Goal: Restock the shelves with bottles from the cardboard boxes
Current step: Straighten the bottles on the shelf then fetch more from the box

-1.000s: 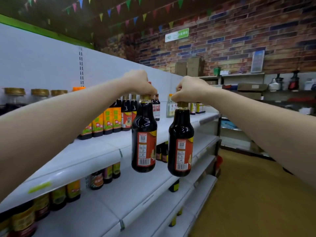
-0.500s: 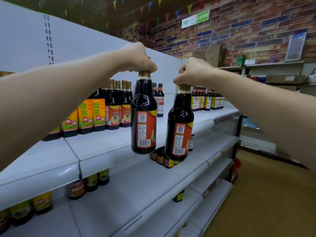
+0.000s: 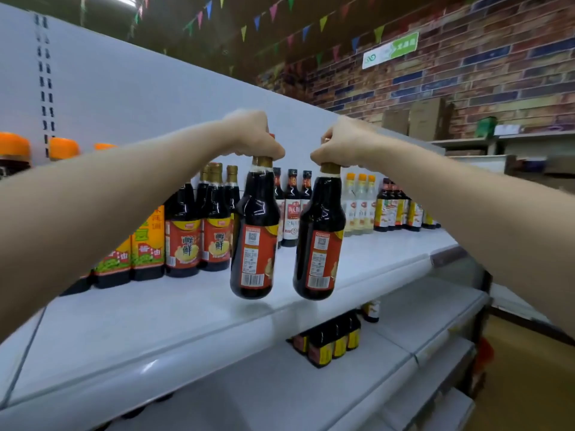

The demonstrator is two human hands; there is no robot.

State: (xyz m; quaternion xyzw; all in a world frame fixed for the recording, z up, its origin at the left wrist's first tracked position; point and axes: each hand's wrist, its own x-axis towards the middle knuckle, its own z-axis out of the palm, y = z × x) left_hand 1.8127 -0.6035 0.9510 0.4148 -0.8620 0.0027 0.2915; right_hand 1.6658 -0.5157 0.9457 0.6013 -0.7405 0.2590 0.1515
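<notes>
- Shelf (image 3: 357, 269), white, upper tier: carries rows of stock along its back. At 9 o'clock of the held pair, dark sauce bottles with red labels (image 3: 199, 237) and gold caps; further to 9 o'clock, bottles with orange-green labels (image 3: 146, 247).
- Behind the held pair, at 12 o'clock: dark bottles with white labels (image 3: 292, 209). At 2 o'clock: clear bottles with orange caps (image 3: 361, 206), then yellow-labelled dark bottles (image 3: 395, 209).
- Lower shelf, 6 o'clock: small cluster of dark bottles with yellow labels (image 3: 336, 340).
- Left hand (image 3: 258, 135): arm stretched forward, grip curled round the cap of the left bottle (image 3: 255, 237), which hangs upright just above the shelf front.
- Right hand (image 3: 339, 144): same pose, grip curled round the cap of the right bottle (image 3: 320, 241), slightly tilted, just beside the left one, apart from it.
- Labels on both held bottles: red-orange back panel, QR code, barcode; small print unreadable.
- Background: brick wall, pennant bunting (image 3: 258, 20), green-white sign (image 3: 390, 49), cardboard boxes (image 3: 426, 119) at 1 o'clock.
</notes>
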